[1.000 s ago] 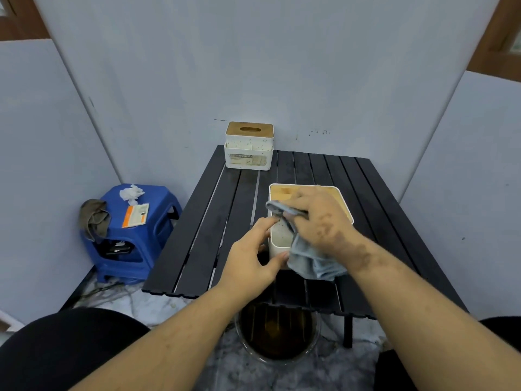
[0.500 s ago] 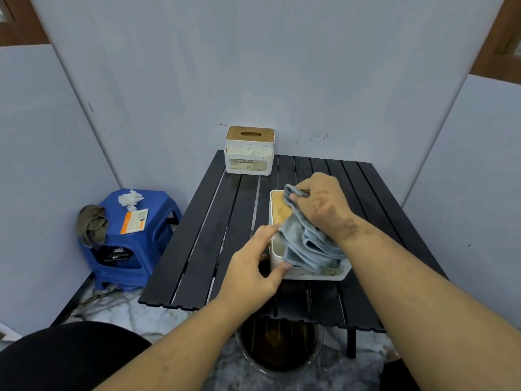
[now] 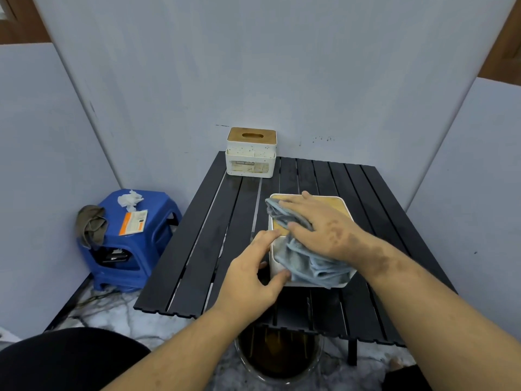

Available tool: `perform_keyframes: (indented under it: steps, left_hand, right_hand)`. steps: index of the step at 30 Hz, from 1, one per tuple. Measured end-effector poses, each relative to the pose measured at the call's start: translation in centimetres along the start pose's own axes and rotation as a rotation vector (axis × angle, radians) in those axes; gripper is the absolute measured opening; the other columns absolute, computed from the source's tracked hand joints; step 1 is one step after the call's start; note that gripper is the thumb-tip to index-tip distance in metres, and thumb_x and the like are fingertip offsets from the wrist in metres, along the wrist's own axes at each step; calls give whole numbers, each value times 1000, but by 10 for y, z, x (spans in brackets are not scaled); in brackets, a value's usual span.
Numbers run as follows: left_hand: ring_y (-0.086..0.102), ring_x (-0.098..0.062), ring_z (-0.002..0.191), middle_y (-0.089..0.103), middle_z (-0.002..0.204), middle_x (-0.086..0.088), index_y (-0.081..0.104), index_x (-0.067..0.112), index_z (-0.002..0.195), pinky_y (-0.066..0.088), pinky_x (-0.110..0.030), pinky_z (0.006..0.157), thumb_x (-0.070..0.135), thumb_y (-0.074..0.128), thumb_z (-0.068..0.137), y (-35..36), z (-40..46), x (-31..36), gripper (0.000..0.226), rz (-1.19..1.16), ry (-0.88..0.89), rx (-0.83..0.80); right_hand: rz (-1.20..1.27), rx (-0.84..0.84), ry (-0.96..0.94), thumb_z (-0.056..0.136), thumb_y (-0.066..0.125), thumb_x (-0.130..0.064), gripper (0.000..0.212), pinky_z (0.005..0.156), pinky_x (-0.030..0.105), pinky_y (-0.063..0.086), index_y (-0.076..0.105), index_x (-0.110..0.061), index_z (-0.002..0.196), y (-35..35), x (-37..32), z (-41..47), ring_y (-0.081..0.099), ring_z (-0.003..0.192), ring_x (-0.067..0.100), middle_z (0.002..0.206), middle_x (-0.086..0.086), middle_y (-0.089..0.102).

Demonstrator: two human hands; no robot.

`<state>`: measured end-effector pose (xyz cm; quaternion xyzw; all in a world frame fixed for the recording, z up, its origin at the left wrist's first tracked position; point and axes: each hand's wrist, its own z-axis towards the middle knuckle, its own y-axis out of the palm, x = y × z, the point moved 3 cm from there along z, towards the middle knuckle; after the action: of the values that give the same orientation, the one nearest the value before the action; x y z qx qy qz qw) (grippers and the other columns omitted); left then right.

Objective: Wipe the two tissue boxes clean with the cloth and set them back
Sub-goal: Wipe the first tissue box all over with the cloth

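Right hand [image 3: 324,230] slid forward flat, crumpled blue cloth [image 3: 310,263], bamboo-lidded box [image 3: 342,206]

Pale grey wall panels [image 3: 282,66] closing in a black slatted table [image 3: 214,221]; left, a blue plastic stool [image 3: 158,221] on marbled floor [image 3: 118,314]; wood trim [image 3: 17,26] behind.

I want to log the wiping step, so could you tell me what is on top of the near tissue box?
A blue cloth lies on the near box, pressed by the right hand. Bare wooden lid shows at the far edge; the rest of the lid is covered.
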<state>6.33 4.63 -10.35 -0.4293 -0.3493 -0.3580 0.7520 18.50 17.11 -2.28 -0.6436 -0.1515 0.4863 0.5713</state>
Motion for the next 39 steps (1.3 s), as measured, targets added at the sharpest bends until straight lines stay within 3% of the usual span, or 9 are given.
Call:
perform_keyframes:
  steps: [2, 4, 7, 11, 14, 22, 27, 33, 39]
  left_hand:
    - [61, -5, 122, 62, 130, 18, 45, 46, 138, 53, -21, 97, 22, 79, 87, 0, 0, -1, 66, 19, -7, 12]
    - [58, -1, 125, 59, 132, 23, 41, 53, 137, 50, -16, 98, 26, 79, 87, 0, 1, -1, 69, 32, -17, 9]
    - [56, 2, 126, 56, 136, 26, 38, 58, 137, 48, -13, 99, 28, 78, 88, 0, 1, 0, 70, 45, -10, -2]
    - [58, 0, 124, 58, 134, 23, 40, 53, 139, 49, -14, 97, 26, 78, 88, 2, 1, 1, 69, 47, 5, 2]
    - [60, -3, 123, 60, 133, 19, 44, 45, 140, 52, -19, 96, 23, 78, 88, 1, 0, 2, 66, 34, 26, -4]
    - [56, 0, 127, 56, 138, 24, 39, 56, 139, 54, -28, 101, 30, 78, 88, 2, 0, -2, 69, 74, 1, -18]
    - [62, -8, 124, 60, 137, 15, 43, 45, 142, 56, -35, 99, 24, 78, 88, 2, 1, -3, 67, 52, 20, -6]
    - [60, -4, 126, 58, 140, 15, 41, 44, 142, 55, -33, 102, 31, 75, 89, 3, 2, -6, 65, 73, 2, -16]
    - [62, -8, 126, 59, 141, 10, 42, 45, 143, 54, -31, 101, 25, 77, 89, 4, 3, -7, 67, 85, 13, -2]
  right_hand:
    - [40, -77, -61, 92, 49, -13, 56, 124, 27, -1, 47, -41, 141, -18, 9, -7, 16, 142, -12, 147, -30, 36]
    - [36, -156, 28, 89, 50, -6, 64, 125, 40, -4, 48, -46, 138, -33, 28, -13, 8, 147, 2, 151, -29, 33]
    - [-22, -129, 118, 87, 48, -12, 61, 125, 46, 6, 50, -47, 136, -38, 46, -21, 12, 148, 9, 155, -21, 30]
    - [-35, 101, -66, 89, 51, -23, 50, 111, 21, 32, 54, -40, 136, -18, 25, -32, 38, 131, -3, 140, -26, 47]
    - [-89, 131, -203, 94, 51, -47, 46, 111, 22, 30, 56, -33, 137, -8, 19, -37, 41, 130, 2, 139, -17, 52]
    - [-46, 241, -92, 93, 52, -35, 33, 105, 37, 38, 70, -34, 121, -31, 59, -33, 47, 113, 8, 128, -19, 61]
    - [-123, 100, -249, 96, 56, -31, 31, 101, 26, 30, 66, -33, 125, -12, 17, -17, 45, 112, 10, 131, -17, 60]
    - [-254, 157, 69, 100, 53, -30, 34, 105, 39, 37, 60, -33, 133, -31, 41, 23, 43, 113, 19, 130, -7, 59]
    - [-143, 42, -245, 97, 58, -28, 31, 100, 30, 34, 65, -36, 126, -14, 12, 32, 37, 107, 16, 131, -12, 58]
